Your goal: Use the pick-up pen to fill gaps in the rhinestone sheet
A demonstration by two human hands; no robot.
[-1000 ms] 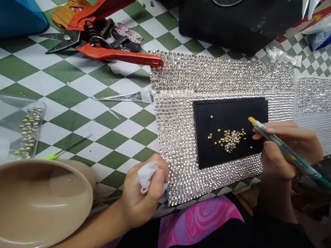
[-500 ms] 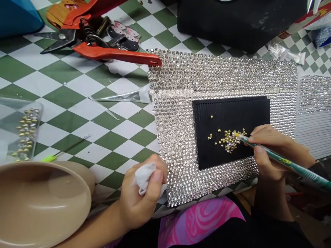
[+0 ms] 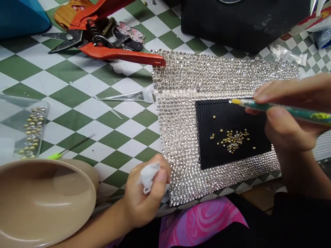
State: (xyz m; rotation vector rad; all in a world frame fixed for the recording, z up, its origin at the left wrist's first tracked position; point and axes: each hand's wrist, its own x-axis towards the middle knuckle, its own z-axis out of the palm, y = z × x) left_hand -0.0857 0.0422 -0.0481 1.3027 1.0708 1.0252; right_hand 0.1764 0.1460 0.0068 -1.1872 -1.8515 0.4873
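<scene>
My right hand (image 3: 292, 124) pinches a green pencil-like stick (image 3: 302, 113) with a yellow tip. Its tip hovers over the upper part of a black ridged tray (image 3: 212, 158), and a tiny bright speck shows at its end. Small gold-backed rhinestones (image 3: 232, 141) lie in a loose heap in the tray, with a few scattered around. Under the tray spreads a glittering rhinestone mat (image 3: 178, 131). Closed around a crumpled white tissue (image 3: 150, 175), my left hand (image 3: 139, 199) rests beside the mat's lower left edge.
Red-handled cutters (image 3: 111, 54) lie at the upper left, one handle over the mat. A beige bowl (image 3: 51, 193) stands lower left, near a green-handled pick (image 3: 74, 144) and a clear box of larger stones (image 3: 33, 131). Behind the mat sits a black box (image 3: 240, 27).
My right hand has lifted the stick away from the heap, up and to the right. My left hand keeps its grip on the tissue. The whole view has shifted slightly.
</scene>
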